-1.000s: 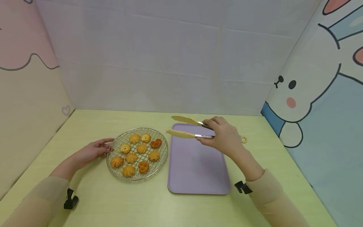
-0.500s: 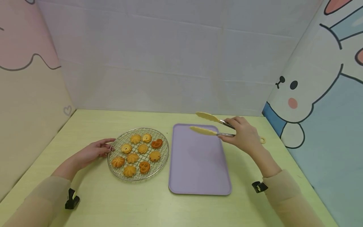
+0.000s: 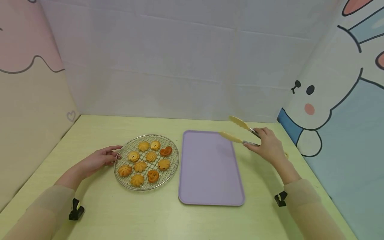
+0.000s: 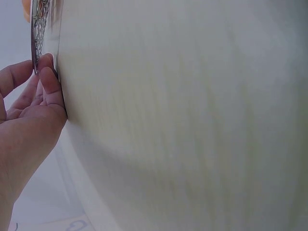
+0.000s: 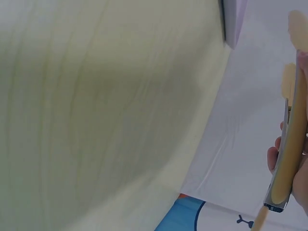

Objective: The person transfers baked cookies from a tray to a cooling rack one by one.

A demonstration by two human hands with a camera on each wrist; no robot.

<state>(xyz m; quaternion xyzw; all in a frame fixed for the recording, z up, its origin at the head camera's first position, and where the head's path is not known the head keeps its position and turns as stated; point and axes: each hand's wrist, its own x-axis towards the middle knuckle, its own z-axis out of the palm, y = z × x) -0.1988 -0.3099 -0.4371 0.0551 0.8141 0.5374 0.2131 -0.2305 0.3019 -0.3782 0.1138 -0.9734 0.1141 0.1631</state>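
My left hand [image 3: 100,160] pinches the left rim of a round wire cooling rack [image 3: 121,181]. In the left wrist view the thumb and fingers [image 4: 51,79] meet at the rim, close to the tabletop. Several cookies sit on the mesh, among them a swirled cookie [image 3: 151,157] and a pretzel-shaped one [image 3: 153,176]. My right hand [image 3: 268,146] grips a pair of food tongs [image 3: 251,133] with pale yellow tips and metal arms. The tong tips are spread apart with nothing between them, above the back right corner of a purple tray [image 3: 211,173].
The rack and the tray lie side by side on a pale yellow-green table [image 3: 126,213]. A white wall [image 3: 180,76] closes the back. A panel with a cartoon rabbit [image 3: 318,96] stands along the right edge, another panel [image 3: 27,110] along the left.
My right hand has moved to the right with the tongs, from over the tray to its back right corner. The left hand, rack, cookies and tray hold their places.
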